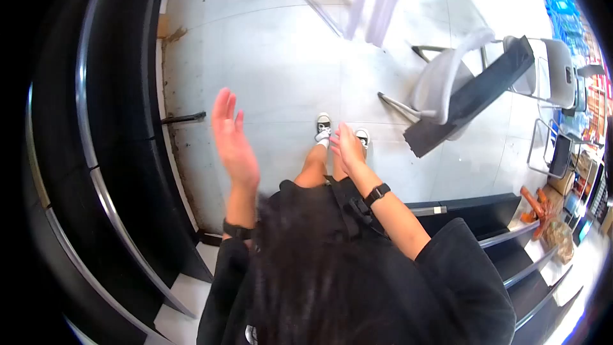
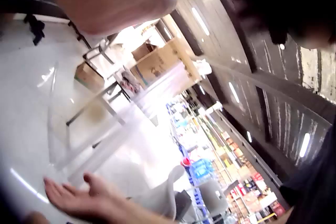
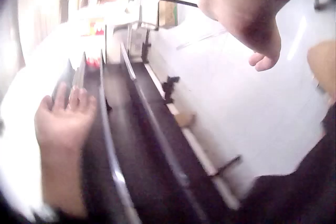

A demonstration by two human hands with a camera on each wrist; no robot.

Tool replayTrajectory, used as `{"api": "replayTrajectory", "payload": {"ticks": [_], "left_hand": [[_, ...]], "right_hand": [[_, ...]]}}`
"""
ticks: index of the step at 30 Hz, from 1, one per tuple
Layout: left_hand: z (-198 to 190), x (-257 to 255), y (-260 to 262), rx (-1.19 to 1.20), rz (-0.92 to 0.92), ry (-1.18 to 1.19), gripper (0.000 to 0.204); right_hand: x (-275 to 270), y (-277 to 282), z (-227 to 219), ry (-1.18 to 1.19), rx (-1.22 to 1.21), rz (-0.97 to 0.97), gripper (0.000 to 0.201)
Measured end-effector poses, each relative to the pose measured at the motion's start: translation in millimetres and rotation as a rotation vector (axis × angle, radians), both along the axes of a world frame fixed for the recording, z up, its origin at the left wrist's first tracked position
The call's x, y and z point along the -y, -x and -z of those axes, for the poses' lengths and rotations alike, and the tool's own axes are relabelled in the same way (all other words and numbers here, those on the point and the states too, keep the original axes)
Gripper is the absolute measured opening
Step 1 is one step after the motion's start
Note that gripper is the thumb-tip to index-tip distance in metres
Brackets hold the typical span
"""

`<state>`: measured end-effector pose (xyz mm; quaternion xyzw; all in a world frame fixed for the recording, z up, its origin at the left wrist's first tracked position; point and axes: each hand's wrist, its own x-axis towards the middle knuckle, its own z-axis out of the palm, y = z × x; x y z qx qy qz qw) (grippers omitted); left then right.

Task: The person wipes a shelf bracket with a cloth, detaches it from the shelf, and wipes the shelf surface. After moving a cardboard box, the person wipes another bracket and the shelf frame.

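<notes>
My left hand [image 1: 234, 144] is raised beside the black shelving [image 1: 124, 108] in the head view, its fingers extended and holding nothing. Over my legs hangs my right hand [image 1: 348, 150], with relaxed fingers and no object in it. A gap of bare floor separates the two hands. The left wrist view shows the right hand [image 2: 81, 199] low at the left, palm turned up and fingers loosely spread. In the right wrist view the left hand [image 3: 65, 124] stands upright in front of the shelf, fingers pointing up. Each wrist wears a dark band.
Black shelves with metal rails line the left side. At the right, a long dark panel [image 1: 472, 99] lies across a grey chair [image 1: 440, 83]. A low black shelf unit [image 1: 466, 209] stands close on my right. Cardboard boxes [image 2: 165, 64] and stocked store shelves appear farther off.
</notes>
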<state>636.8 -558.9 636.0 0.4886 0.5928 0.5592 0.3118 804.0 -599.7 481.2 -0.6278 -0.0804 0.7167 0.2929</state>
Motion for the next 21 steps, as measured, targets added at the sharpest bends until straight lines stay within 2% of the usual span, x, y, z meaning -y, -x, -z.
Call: {"api": "replayTrajectory", "payload": {"ticks": [1, 2, 3, 5, 6, 7, 9, 10, 11, 12, 13, 14, 15, 16, 17, 18, 19, 20, 21], "left_hand": [[16, -4, 3, -0.213, 0.096, -0.154, 0.047], [22, -2, -9, -0.241, 0.237, -0.04, 0.05], [30, -2, -15, -0.269, 0.378, 0.073, 0.052], [67, -20, 17, -0.295, 0.435, -0.097, 0.047], [77, -33, 49, -0.388, 0.393, 0.088, 0.047], [88, -50, 93, -0.48, 0.353, 0.263, 0.047], [159, -58, 193, -0.682, 0.295, 0.733, 0.045], [149, -77, 203, -0.683, 0.286, 0.73, 0.045], [127, -104, 207, -0.064, -0.072, 0.784, 0.047], [113, -129, 211, 0.556, -0.411, 0.774, 0.049], [124, -149, 211, 0.733, -0.228, 0.641, 0.051], [137, -174, 208, 0.904, -0.039, 0.497, 0.053], [127, -200, 196, 0.903, -0.028, 0.496, 0.053], [104, -226, 180, 1.278, 0.253, 0.376, 0.054], [75, -249, 179, 1.645, 0.54, 0.246, 0.055], [52, -269, 196, 1.66, 0.541, 0.259, 0.055], [32, -297, 221, 1.613, 0.338, 0.471, 0.056], [16, -325, 244, 1.547, 0.143, 0.675, 0.058], [-2, -348, 262, 1.559, 0.149, 0.677, 0.058]], "right_hand": [[-23, 27, -8, 0.172, -0.308, 0.238, 0.061], [-43, 51, -19, 0.345, -0.618, 0.474, 0.06], [-60, 67, -33, 0.336, -0.623, 0.464, 0.06], [-97, 96, -64, -0.076, -0.962, 0.005, 0.058], [-117, 111, -80, 0.004, -0.783, -0.063, 0.056], [-138, 119, -101, -0.009, -0.784, -0.065, 0.056], [-177, 128, -139, -0.148, -0.675, -0.063, 0.056], [-198, 143, -140, -0.264, -0.553, -0.007, 0.052], [-220, 165, -137, -0.273, -0.559, -0.01, 0.052], [-239, 192, -133, -0.618, -0.315, -0.117, 0.052], [-258, 216, -127, -0.947, -0.049, -0.217, 0.054], [-277, 235, -118, -0.958, -0.048, -0.208, 0.054], [-289, 251, -106, -1.241, 0.161, -0.525, 0.055], [-303, 265, -96, -1.488, 0.392, -0.855, 0.057], [-323, 268, -86, -1.465, 0.408, -0.847, 0.057], [-345, 260, -76, -1.502, 0.584, -0.914, 0.059], [-376, 255, -68, -1.552, 0.758, -0.986, 0.062], [-404, 254, -65, -1.391, 0.917, -0.953, 0.06], [-427, 253, -61, -1.214, 1.063, -0.913, 0.057]]}}
